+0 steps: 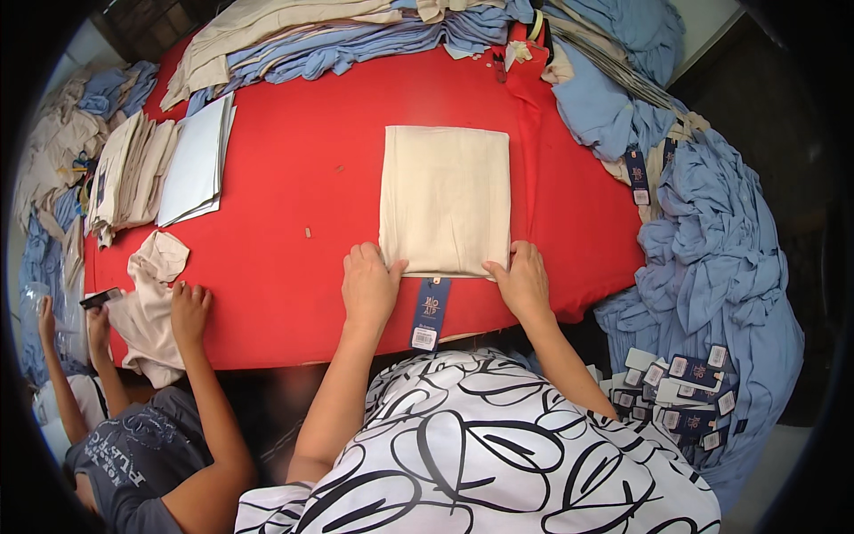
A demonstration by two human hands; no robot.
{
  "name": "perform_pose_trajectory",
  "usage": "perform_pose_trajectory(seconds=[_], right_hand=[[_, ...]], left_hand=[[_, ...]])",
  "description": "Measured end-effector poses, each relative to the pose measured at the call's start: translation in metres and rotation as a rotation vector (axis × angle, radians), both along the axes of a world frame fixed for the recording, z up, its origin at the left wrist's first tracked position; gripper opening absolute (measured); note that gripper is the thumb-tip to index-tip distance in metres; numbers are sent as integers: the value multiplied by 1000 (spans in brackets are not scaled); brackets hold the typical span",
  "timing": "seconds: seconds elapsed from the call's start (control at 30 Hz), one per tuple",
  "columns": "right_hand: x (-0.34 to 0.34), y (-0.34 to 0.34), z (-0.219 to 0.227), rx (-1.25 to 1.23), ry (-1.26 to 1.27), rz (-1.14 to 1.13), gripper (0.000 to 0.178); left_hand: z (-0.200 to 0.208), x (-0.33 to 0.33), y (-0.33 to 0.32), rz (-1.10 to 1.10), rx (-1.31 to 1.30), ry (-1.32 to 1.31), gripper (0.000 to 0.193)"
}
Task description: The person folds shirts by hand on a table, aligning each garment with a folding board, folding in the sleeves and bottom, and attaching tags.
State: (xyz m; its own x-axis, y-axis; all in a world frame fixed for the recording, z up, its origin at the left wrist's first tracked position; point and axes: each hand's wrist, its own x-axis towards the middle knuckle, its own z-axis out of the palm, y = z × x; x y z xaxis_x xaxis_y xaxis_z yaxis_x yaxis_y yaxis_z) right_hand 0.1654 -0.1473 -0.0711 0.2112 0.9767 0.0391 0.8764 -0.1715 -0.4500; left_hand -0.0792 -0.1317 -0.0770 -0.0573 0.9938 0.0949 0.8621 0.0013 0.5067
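Note:
A beige garment (447,196), folded into a neat rectangle, lies flat on the red-covered table in front of me. At its near left corner, my left hand (372,283) is closed with the thumb on the cloth's edge. My right hand (523,283) pinches the near right corner in the same way. From the middle of the near edge, between my hands, a dark blue hang tag (430,313) with a white label dangles toward the table's edge. The underside of the cloth and some of my fingertips are hidden.
Blue and beige clothes (338,49) are heaped along the far side. On the left stand folded beige garments (133,173) beside pale sheets (197,160). Co-workers' hands (189,311) handle a beige cloth (153,303) there. Blue garments (721,231) and loose tags (680,392) pile up at right.

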Motion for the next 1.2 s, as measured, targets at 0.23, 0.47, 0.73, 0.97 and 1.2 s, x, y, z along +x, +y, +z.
perform_pose_trajectory(seconds=[0.23,0.47,0.73,0.97,1.2], right_hand=[[11,8,47,-179,740,-58,41],[33,38,190,210,1168,570,42],[32,182,93,-187,745,414,16],[12,232,5,-39,359,337,36],[-27,128,47,-56,33,470,45]], left_hand=[[39,5,-5,142,-42,-848,34],[174,-36,26,-403,305,-1170,40],[108,-49,138,-98,-15,-587,20],[24,-55,210,-155,-69,-326,21],[13,-47,192,-31,-38,-336,20]])
